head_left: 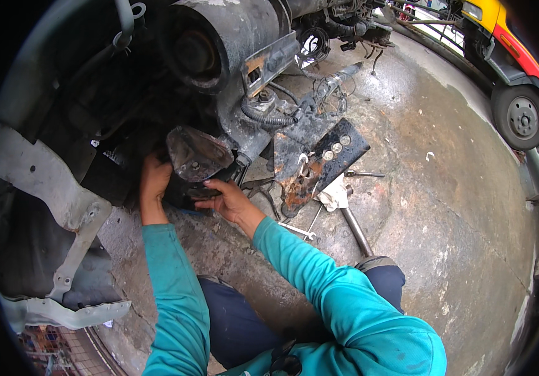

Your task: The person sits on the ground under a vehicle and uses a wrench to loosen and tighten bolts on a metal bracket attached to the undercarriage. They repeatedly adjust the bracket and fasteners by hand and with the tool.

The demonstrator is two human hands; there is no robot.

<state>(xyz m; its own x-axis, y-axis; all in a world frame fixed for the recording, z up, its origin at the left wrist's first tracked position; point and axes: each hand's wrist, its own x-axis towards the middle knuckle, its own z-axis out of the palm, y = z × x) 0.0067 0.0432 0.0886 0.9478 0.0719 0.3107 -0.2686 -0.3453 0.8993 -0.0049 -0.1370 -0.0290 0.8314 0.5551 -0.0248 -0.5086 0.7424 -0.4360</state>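
Note:
A dark, worn metal bracket (197,153) sits low on the vehicle's underside, just ahead of both hands. My left hand (155,183) reaches up along the bracket's left side, its fingertips lost in the dark behind it. Below the bracket's lower edge, my right hand (228,202) has its thumb and fingers curled at a dark part that I cannot make out. A combination wrench (295,230) lies on the floor beside my right wrist. Dark-handled pliers (263,191) rest close to that hand.
A flat, rusty black plate with round holes (338,150) lies on the floor to the right. Near it are a white rag (334,196), a metal pipe (357,232) and a short tool (364,174). A large cylinder (219,44) hangs above. Far right stands a yellow-and-red vehicle (520,50).

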